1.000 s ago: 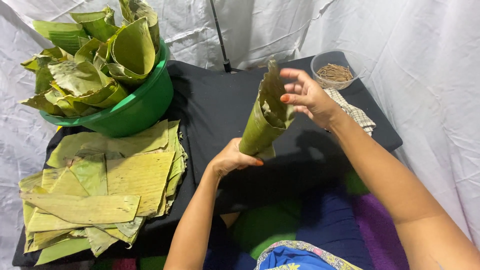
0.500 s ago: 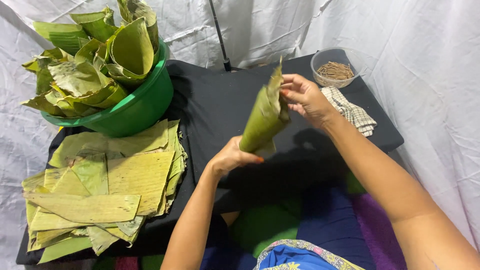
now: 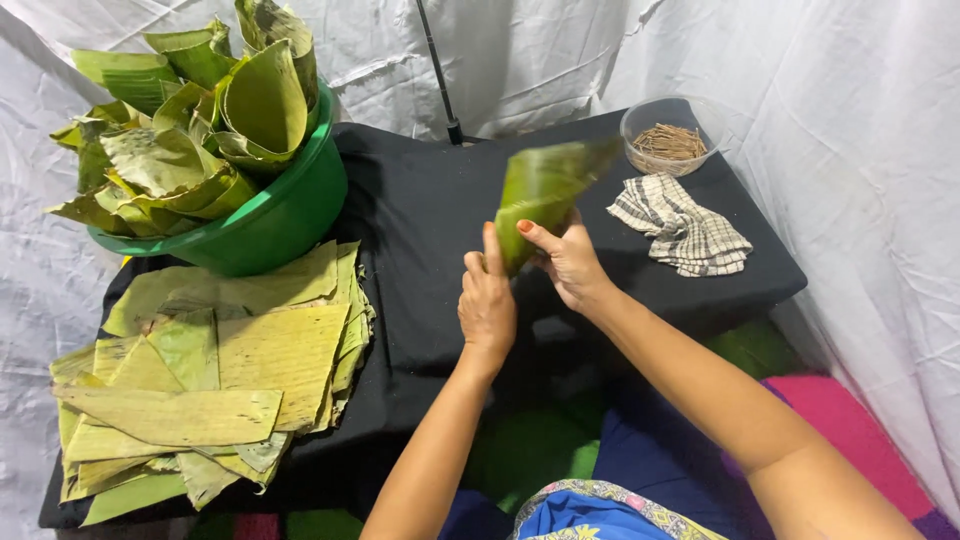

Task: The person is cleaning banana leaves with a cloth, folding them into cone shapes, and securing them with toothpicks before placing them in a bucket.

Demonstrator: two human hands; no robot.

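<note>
From the head view, both hands meet over the middle of the black surface (image 3: 420, 230), closed around the narrow lower end of a rolled green leaf cone (image 3: 540, 195). The left hand (image 3: 487, 300) is wrapped on the near side with its fingers upright against the leaf, and the right hand (image 3: 570, 265) pinches it from the other side, thumb pressed across the fold. The cone is lifted clear of the surface and leans toward the far right, its open mouth blurred, so I cannot tell how tidy the overlap is up there. The roll looks held by finger pressure alone; if either grip slackens, I would expect it to spring open and the shape to be lost. The leaf also looks stiff and ribbed, so squeezing hard at the tip could split it along the grain. The wide end points at the clear bowl of sticks (image 3: 672, 135) near the far corner, with a checked cloth (image 3: 680, 222) just beside it; a swing further that way could knock the bowl toward the edge. To the left, the flat leaves (image 3: 200, 380) and the green tub (image 3: 270, 220) piled with finished cones sit well apart from the hands, so they seem safe from an elbow.
</note>
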